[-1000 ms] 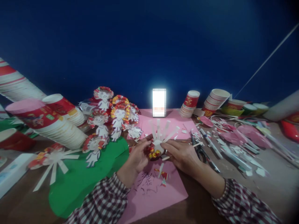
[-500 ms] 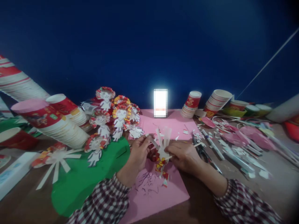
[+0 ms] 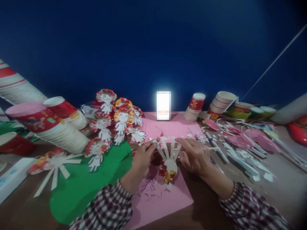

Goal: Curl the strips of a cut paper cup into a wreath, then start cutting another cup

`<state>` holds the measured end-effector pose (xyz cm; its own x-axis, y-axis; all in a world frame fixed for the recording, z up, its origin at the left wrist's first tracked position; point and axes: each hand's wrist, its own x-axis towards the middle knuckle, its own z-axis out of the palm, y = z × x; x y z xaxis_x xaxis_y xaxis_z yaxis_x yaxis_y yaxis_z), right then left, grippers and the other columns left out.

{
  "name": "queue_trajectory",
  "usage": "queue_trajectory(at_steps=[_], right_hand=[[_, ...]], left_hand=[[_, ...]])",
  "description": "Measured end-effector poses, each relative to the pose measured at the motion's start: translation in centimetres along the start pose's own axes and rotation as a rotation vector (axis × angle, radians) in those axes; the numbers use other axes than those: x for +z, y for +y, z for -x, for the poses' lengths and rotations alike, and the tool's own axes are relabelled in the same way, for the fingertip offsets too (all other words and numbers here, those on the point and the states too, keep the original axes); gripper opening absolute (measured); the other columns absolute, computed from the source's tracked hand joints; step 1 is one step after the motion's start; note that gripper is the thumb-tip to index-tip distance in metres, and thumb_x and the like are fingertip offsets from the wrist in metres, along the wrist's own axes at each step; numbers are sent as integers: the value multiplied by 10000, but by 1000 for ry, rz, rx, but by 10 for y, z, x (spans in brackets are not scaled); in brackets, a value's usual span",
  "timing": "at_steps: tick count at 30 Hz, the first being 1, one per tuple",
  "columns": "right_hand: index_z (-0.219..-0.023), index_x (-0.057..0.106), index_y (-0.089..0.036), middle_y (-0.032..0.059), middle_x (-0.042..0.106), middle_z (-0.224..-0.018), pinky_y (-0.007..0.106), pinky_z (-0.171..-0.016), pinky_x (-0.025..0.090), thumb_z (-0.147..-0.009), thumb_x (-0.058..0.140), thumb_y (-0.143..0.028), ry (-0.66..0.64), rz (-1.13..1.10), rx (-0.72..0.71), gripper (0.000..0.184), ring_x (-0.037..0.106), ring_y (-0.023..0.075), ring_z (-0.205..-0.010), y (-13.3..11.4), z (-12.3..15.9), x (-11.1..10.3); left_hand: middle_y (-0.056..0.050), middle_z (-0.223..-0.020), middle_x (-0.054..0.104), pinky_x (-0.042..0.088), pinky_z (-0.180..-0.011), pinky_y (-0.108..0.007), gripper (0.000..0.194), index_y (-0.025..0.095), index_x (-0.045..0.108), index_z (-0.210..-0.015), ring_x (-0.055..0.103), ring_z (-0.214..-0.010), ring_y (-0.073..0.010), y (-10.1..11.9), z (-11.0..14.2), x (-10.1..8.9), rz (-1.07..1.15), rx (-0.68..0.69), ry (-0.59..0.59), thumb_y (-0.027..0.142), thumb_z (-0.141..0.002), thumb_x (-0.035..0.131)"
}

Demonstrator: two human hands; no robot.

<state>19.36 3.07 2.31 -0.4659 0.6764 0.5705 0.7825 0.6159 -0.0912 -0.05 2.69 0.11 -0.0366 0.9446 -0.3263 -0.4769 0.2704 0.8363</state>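
Between my hands is a cut paper cup (image 3: 170,166), its round white base fringed with long white strips fanning upward. Red and yellow curled strips cluster along its lower edge. My left hand (image 3: 143,158) is closed, pinching the tip of the leftmost strip between thumb and fingers. On the other side my right hand (image 3: 195,157) has its fingers bent round the right-hand strips. A thin pale stick (image 3: 214,148) juts out beyond its knuckles, apparently held in that hand. Under the cup lies a pink sheet (image 3: 165,204) with dark scribbled lines.
Finished paper dolls (image 3: 122,118) with curled red-yellow rims stand at left, beside stacked paper cups (image 3: 64,134). Another fringed cup (image 3: 56,163) lies near a green sheet (image 3: 72,198). More cup stacks (image 3: 222,102) and paper scraps (image 3: 242,159) occupy the right. A glowing screen (image 3: 163,105) stands behind.
The cup's white base has turned more toward me and its strips now spread in a wider fan. My right hand has moved slightly up and right, to the strips' upper part.
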Motion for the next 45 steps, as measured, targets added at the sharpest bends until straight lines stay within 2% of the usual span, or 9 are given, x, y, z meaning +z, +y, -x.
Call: queue_trajectory(at_steps=[3,6,11,15,19,21,29,41,45], right_hand=[[-1076,576,-161,59,610,-794,308,-665,395,-866,416,-226,97,55,41,272,527,198,-734,-3,-3,-2],[-1083,587,-171,52,624,-817,311,-718,411,-872,474,-195,120,88,91,241,530,201,-784,-3,-7,-2],[-1032,618,-180,51,643,-919,325,-785,434,-855,507,-141,129,64,107,212,528,210,-873,5,-9,-3],[-1064,606,-150,67,642,-960,336,-813,443,-853,511,-131,157,-13,42,233,530,206,-893,6,-8,-5],[-1076,613,-169,54,658,-964,313,-799,444,-876,496,-139,86,-64,-115,234,530,192,-893,-3,-6,-2],[-1058,627,-189,47,664,-962,316,-800,434,-888,490,-159,48,-68,-141,220,531,188,-889,-7,-6,1],[-1027,632,-246,19,669,-966,368,-925,339,-900,506,-217,11,-57,-134,182,542,160,-867,-4,-5,12],[-1054,618,-243,20,658,-972,360,-898,340,-893,518,-227,-2,-81,-134,190,522,169,-874,-1,-3,15],[-1057,617,-242,25,653,-965,349,-868,350,-894,514,-232,-17,-74,-139,192,511,172,-868,-1,-4,15]], left_hand=[[11,-655,645,487,-589,-224,253,159,669,-867,589,-573,-102,-5,2,1,-33,1,-98,316,-677,725],[12,-643,628,485,-586,-237,206,161,666,-817,575,-564,-105,-9,2,0,-107,9,-166,334,-708,695],[13,-661,625,498,-669,-257,204,164,663,-808,601,-632,-117,-9,1,-2,-116,19,-120,315,-681,716],[26,-613,606,489,-629,-249,173,176,658,-781,577,-570,-106,-9,3,2,-107,-9,-109,309,-684,708],[40,-547,560,467,-572,-241,153,192,680,-806,535,-515,-101,-12,5,3,-148,-8,-140,312,-710,676],[36,-556,563,459,-564,-237,177,195,694,-852,531,-525,-103,-13,5,2,-182,11,-151,312,-723,662],[-20,-728,659,433,-546,-212,243,186,716,-925,538,-598,-109,-14,6,-1,-397,107,-174,331,-751,627],[-22,-703,632,398,-513,-192,286,156,708,-948,513,-567,-90,-13,6,0,-303,79,-216,312,-709,680],[-7,-677,612,386,-510,-193,278,165,708,-925,497,-556,-85,-13,4,-1,-321,82,-226,357,-727,671]])
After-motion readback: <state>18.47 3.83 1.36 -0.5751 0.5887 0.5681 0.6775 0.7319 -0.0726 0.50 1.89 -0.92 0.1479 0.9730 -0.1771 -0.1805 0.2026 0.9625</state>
